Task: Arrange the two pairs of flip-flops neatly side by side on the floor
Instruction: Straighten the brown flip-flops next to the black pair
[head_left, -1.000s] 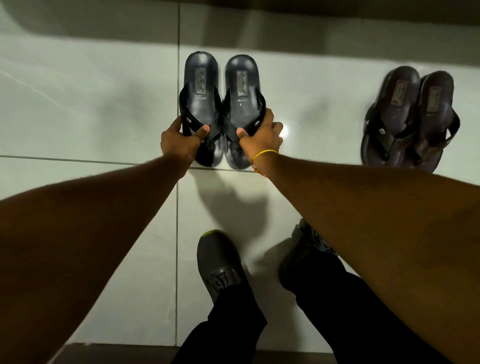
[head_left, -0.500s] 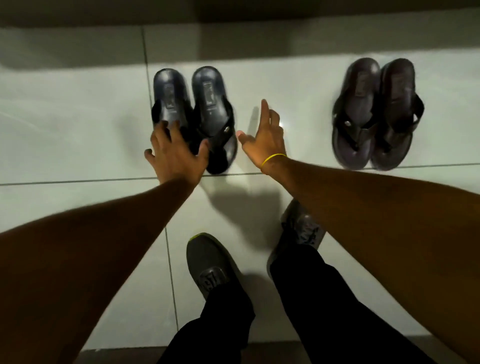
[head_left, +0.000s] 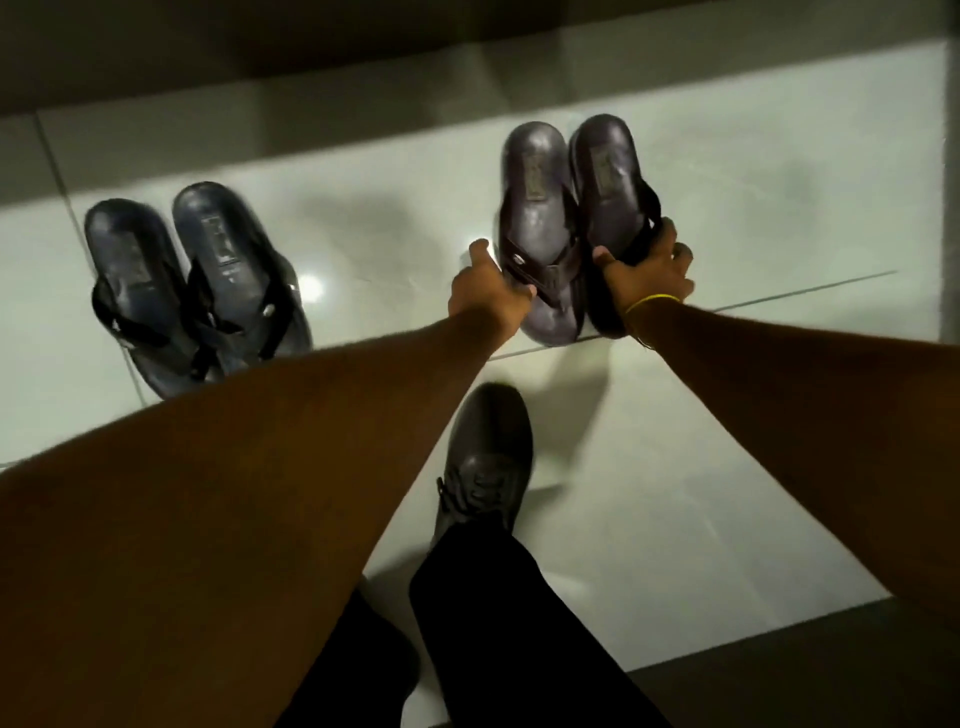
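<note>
1. Right of centre in the frame, my left hand (head_left: 485, 293) grips the brown pair's left flip-flop (head_left: 537, 228) at its strap; my right hand (head_left: 649, 273) is closed around the strap of the right flip-flop (head_left: 610, 208).
2. At left, the dark pair (head_left: 192, 280) lies well apart on the floor (head_left: 727, 467).
3. I'd carry both soles together leftward, keep them level, and set their toes in line with that pair.

Your left forearm (head_left: 270, 457) covers the toe ends of the dark blue flip-flops (head_left: 192, 291), and your hands hide parts of the brown flip-flops' (head_left: 566, 223) straps. The insole labels are too blurred to read. One dark shoe (head_left: 488, 457) shows; the other is hidden.
</note>
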